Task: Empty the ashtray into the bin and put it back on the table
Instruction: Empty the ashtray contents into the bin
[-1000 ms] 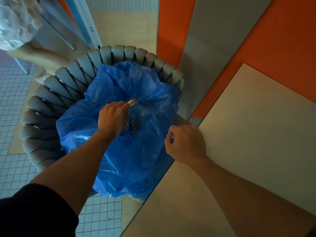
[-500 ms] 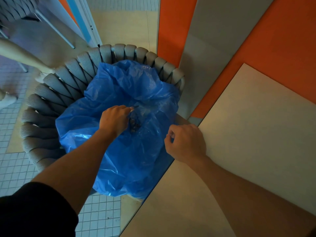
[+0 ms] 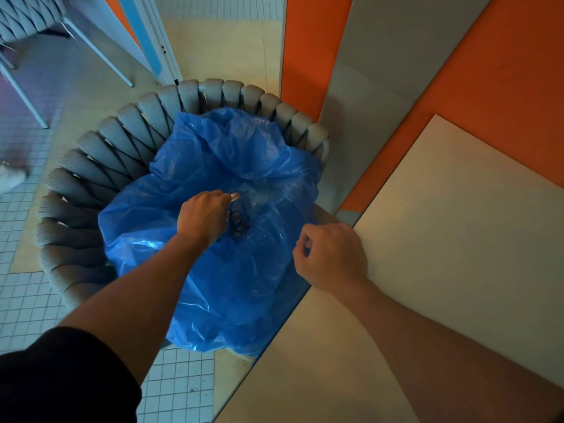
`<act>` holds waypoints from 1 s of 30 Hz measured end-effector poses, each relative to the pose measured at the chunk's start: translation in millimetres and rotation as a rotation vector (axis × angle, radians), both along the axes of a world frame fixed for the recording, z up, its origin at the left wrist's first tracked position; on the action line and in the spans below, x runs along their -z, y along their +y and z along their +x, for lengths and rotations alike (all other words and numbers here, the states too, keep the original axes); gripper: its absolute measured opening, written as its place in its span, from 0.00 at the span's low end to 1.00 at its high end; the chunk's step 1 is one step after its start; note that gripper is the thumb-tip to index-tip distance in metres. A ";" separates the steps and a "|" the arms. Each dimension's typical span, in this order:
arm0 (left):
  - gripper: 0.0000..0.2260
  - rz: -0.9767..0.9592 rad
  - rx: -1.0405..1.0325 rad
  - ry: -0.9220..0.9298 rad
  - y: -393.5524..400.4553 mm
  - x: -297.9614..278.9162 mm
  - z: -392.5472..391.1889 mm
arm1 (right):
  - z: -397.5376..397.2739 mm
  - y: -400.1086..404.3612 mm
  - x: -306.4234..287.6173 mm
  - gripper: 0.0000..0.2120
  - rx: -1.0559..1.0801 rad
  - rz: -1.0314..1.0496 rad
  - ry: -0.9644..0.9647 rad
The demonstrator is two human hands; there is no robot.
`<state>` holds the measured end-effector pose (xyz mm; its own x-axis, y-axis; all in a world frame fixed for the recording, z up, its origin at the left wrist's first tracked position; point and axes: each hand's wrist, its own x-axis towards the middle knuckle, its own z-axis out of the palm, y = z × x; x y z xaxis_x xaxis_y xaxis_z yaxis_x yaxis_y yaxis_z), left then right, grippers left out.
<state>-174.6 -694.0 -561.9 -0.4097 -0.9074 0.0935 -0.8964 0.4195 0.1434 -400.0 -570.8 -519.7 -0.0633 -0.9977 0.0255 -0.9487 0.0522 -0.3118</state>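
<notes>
A blue plastic bin bag (image 3: 244, 270) sits open on a grey woven chair (image 3: 91, 178). My left hand (image 3: 203, 216) is over the bag's opening, shut on a small glass ashtray (image 3: 235, 196) that is tipped on its side; only its shiny rim shows past my fingers. Dark ash and butts (image 3: 239, 221) lie in the bag just beside that hand. My right hand (image 3: 331, 256) is curled in a loose fist at the bag's right edge, by the corner of the beige table (image 3: 457, 239); whether it pinches the bag I cannot tell.
The table fills the right side, with an orange and grey wall (image 3: 381, 71) behind it. White tiled floor (image 3: 24, 285) lies to the left. Metal legs of another chair (image 3: 97, 53) stand at the top left.
My left hand has sunk slightly lower into the bag with the ashtray. A person's leg and a bundle at the top left have gone out of view. My right hand has stayed put.
</notes>
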 end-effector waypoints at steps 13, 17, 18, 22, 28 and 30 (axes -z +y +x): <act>0.05 0.168 -0.465 0.371 -5.7 8.4 -2.0 | -1.5 -0.5 1.8 0.11 0.000 -0.001 -0.004; 0.05 0.197 -0.592 0.476 -7.8 4.8 -4.0 | -2.0 -0.6 3.1 0.12 0.000 -0.003 -0.007; 0.04 0.211 -0.621 0.499 -8.2 3.8 -4.2 | -2.0 -0.4 3.5 0.12 0.000 -0.005 -0.006; 0.05 0.262 -0.736 0.577 -9.0 -2.3 -4.6 | -2.4 -0.5 4.1 0.12 -0.004 -0.010 -0.011; 0.05 0.295 -0.910 0.716 -4.6 -13.4 -4.0 | -1.8 -0.3 3.5 0.12 -0.015 -0.030 -0.014; 0.06 0.294 -0.940 0.738 -1.9 -18.3 -4.8 | -1.7 -0.4 3.6 0.12 -0.016 -0.029 -0.018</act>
<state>-179.5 -696.0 -543.6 0.4792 -0.8466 -0.2317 -0.4965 -0.4791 0.7239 -401.7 -571.2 -523.3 -0.0481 -0.9974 0.0534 -0.9437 0.0278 -0.3296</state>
